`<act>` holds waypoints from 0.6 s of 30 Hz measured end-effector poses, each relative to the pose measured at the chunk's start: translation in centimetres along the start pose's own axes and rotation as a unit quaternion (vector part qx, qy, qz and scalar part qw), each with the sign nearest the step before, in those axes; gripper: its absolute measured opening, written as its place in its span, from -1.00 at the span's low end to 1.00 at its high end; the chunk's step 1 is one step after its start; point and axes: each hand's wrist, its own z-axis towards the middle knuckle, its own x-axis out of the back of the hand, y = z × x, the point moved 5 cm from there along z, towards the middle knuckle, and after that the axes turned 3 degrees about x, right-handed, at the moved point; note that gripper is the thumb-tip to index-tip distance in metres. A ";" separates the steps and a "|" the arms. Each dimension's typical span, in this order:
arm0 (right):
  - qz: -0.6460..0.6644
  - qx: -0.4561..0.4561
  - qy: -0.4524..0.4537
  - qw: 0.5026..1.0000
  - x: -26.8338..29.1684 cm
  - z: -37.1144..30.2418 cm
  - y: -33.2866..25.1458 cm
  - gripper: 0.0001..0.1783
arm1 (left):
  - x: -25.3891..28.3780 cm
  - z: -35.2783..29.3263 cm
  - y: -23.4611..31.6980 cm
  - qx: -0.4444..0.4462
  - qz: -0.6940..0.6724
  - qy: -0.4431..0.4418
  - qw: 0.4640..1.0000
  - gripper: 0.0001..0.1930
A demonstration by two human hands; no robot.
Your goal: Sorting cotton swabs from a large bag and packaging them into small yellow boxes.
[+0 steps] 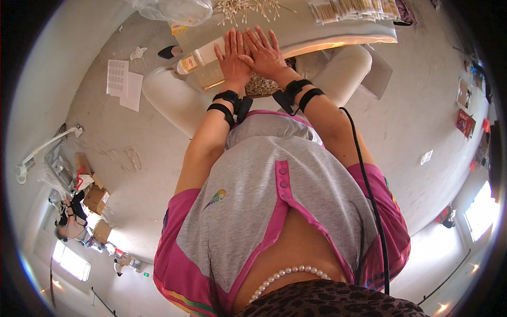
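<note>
Left grip (233, 61) and right grip (266, 59) spread flat, palms hidden; one container (191, 62) nearby; loose swabs (246, 6) cut off above, uncountable.

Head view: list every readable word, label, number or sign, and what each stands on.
Polo shirt: multicoloured chest logo with lettering, not transcribed.
Yellow-labelled cylindrical container: print too small.
Paper sheet on the floor: printed blocks, too small.
Red package: marks too blurred.
Green sign: too small.
</note>
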 end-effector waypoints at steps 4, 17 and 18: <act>0.010 -0.007 0.001 1.000 -0.2 -0.2 0.0 -0.15 | 0.4 -0.1 -0.5 -0.001 -0.001 -0.008 1.000 -0.33; -0.006 -0.013 -0.021 1.000 -0.9 -0.4 -0.4 -0.11 | 6.2 -5.5 -7.5 0.091 -0.013 0.005 0.996 -0.27; -0.003 -0.013 -0.017 1.000 -0.8 -0.4 -0.5 -0.11 | 6.3 -5.6 -7.6 0.092 -0.012 0.007 0.996 -0.27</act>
